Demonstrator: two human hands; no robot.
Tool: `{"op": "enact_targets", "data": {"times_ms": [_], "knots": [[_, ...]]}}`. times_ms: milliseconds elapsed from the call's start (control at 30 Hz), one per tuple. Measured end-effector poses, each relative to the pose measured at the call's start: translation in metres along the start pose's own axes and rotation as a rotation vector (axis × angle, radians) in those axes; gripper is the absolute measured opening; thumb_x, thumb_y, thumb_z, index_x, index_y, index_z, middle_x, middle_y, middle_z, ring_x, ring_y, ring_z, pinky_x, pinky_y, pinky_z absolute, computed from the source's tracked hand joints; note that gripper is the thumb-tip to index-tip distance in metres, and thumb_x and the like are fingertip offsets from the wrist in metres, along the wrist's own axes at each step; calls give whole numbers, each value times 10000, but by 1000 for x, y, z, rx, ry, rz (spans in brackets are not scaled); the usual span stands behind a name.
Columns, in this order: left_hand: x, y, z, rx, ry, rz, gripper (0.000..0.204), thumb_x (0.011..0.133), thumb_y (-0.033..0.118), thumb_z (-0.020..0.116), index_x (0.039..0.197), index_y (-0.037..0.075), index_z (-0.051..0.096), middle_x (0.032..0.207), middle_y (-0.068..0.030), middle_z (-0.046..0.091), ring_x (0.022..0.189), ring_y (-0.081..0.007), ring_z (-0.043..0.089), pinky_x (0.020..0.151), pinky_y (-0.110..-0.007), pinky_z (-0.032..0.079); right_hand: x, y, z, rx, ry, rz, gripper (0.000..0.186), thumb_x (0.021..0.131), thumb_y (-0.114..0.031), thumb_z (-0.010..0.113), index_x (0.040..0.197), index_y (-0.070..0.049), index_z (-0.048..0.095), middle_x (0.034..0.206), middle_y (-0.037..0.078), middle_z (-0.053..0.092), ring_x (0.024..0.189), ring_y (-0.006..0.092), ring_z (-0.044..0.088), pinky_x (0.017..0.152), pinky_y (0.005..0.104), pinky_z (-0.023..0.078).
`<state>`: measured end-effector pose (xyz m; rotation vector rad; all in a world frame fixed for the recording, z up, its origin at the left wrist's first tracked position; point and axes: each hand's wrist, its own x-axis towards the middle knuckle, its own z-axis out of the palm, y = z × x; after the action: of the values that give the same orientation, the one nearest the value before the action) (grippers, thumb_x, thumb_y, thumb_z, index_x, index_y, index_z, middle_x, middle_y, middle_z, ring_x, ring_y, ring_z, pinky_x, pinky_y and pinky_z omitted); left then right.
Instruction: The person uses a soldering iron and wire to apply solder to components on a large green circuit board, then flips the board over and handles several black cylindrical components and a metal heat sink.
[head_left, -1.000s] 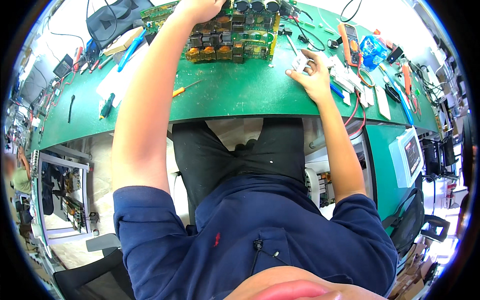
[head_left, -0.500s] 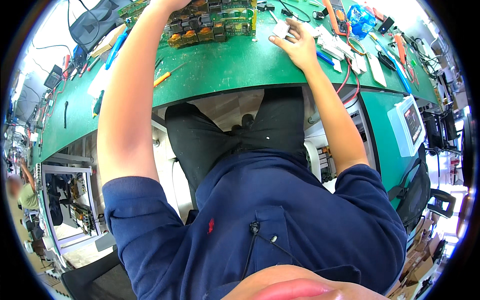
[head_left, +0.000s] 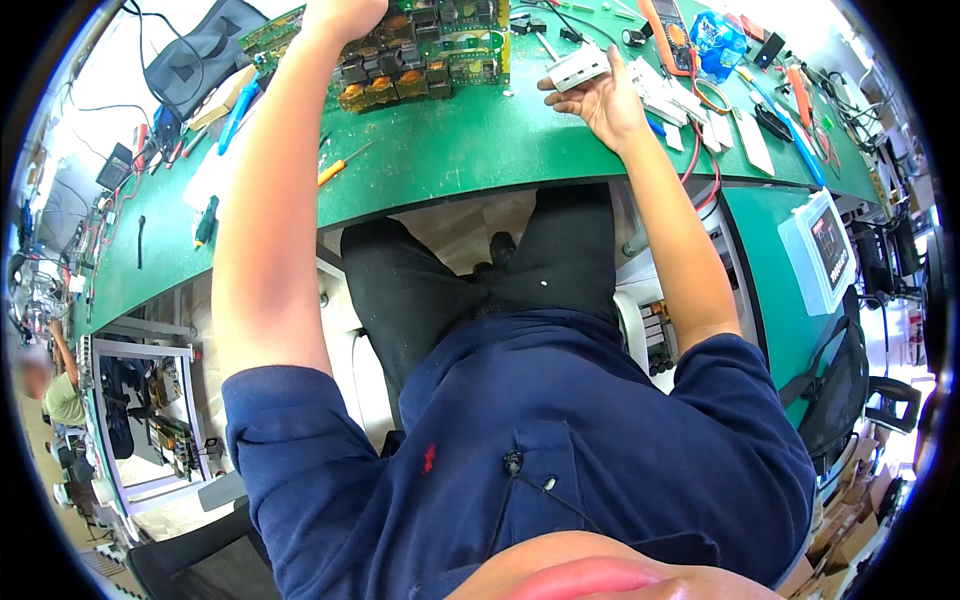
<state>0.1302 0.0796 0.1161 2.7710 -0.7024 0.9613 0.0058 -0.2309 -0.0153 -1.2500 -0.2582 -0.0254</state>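
My right hand (head_left: 608, 108) is turned palm up above the green bench, its fingers under a small white box-shaped piece (head_left: 578, 68) with dark slots along its side. The thumb presses against the piece's right end. Stretched to the top edge, my left hand (head_left: 345, 14) is at the green circuit boards (head_left: 495, 68), which are crowded with dark blocks and copper-coloured coils. Its fingers are cut off by the edge of the picture, so what they do is hidden.
Near my left forearm lie a screwdriver with an orange handle (head_left: 333, 172) and a green-handled tool (head_left: 206, 222). White plastic pieces (head_left: 665, 100), an orange multimeter (head_left: 672, 35) and a blue bag (head_left: 718, 42) are at right. A clear plastic case (head_left: 812, 262) rests on the right-hand surface.
My right hand has turned palm up, and the white piece has tilted to show its slotted side. My left hand has shifted slightly; the whole view has moved a little.
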Motion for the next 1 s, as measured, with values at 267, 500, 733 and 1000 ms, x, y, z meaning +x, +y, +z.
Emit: {"op": "enact_targets", "data": {"times_ms": [267,500,733,1000], "knots": [[-1,3,-5,7,21,-5,413,983,372,436,949,36,673,983,-231,676,969,-412,624,875,-499,477,0,-6,-1,122,-117,93,811,991,-658,173,1272,28,502,1137,272,658,895,285,700,799,350,575],[-1,2,-1,-5,24,-15,406,983,373,434,978,37,663,999,-226,677,982,-419,619,884,-504,472,-4,-9,1,308,-100,54,684,1027,-509,339,1329,96,440,1240,323,584,967,291,675,782,311,589],[-3,4,-2,-29,26,-62,419,980,383,437,1002,33,668,1019,-246,673,996,-422,621,886,-509,474,-4,-7,-8,388,-219,3,580,996,-346,474,1327,129,434,1303,312,539,1066,344,646,873,341,589],[-1,1,-1,7,51,-30,416,977,378,441,965,30,668,957,-257,676,936,-437,634,846,-524,485,-4,-4,-13,387,-250,-25,446,979,-216,548,1302,90,510,1278,226,588,1100,313,632,916,321,563]]}}
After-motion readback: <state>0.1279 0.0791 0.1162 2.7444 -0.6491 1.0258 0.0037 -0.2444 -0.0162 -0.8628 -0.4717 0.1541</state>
